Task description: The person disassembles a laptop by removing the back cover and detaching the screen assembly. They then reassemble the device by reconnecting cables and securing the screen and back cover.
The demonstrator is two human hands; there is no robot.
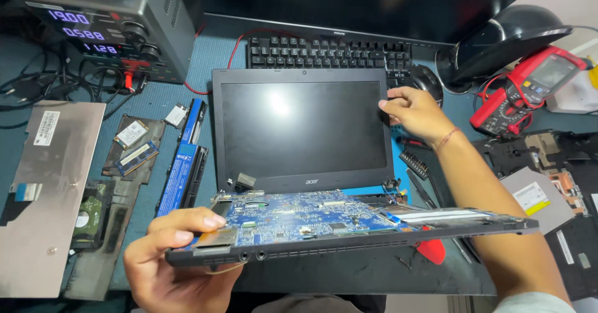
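Both hands, left (177, 257) and right (414, 110), hold the opened laptop (305, 163).

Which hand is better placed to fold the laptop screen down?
Probably the right hand: it already grips the screen's upper right edge, while the left hand supports the open base.

The left hand (171, 257) is low and close to the body. Its thumb lies flat on top, and its fingers curl under in a pinch. The right arm reaches far forward, bare, with a thin band on the wrist. The right hand (416, 110) is up high, its fingers bent in a grip.
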